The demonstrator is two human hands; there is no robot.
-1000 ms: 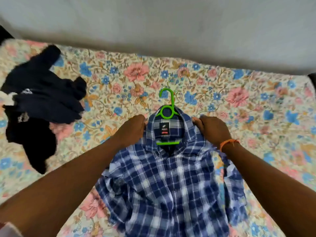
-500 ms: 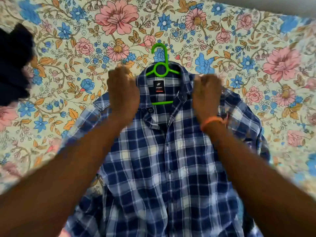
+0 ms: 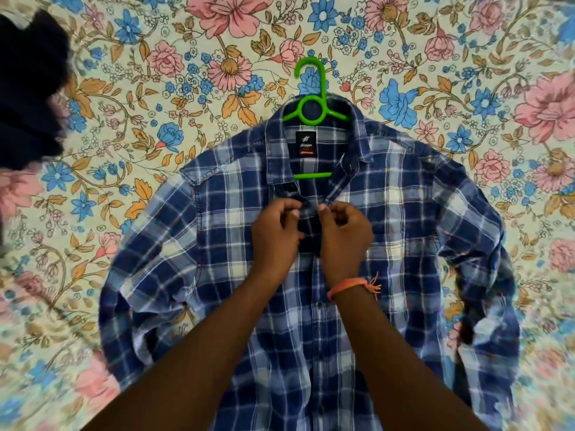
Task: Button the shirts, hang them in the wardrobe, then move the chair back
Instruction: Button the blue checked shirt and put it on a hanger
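1. Plaid shirt (image 3: 404,219) lay face up on the bed (image 3: 130,98), collar toward the far side, sleeves folded in along both flanks. It sat at the middle of my view, well right of the dark heap.
2. Green hanger (image 3: 312,101) was already inside the shirt: hook poking out beyond the collar onto the bedspread, crossbar showing in the open neck.
3. My left hand (image 3: 273,234) and right hand (image 3: 345,234) were together at the upper placket, just below the collar. Fingers of both were curled in narrow; each pinched one edge of the shirt front. Whether a button sat between them I could not tell, as the fingertips covered the spot.
4. Progress, as I judged it: the first step was barely under way. The neck was open, the placket under my hands looked parted, and the lower front was too hidden by my forearms to say if it was fastened.
5. Left to do, by my reckoning: the rest of the buttons down this shirt, any further shirts, hanging in the wardrobe, then the chair. Neither wardrobe nor chair was in sight.
6. Count: one plaid shirt; one green hanger; one heap of dark clothing (image 3: 28,85) at the far left edge, pieces not separable, so I could not say if it held another shirt; one orange wristband (image 3: 347,286) on my right wrist; one sewn label (image 3: 306,144) inside the collar; two hands.
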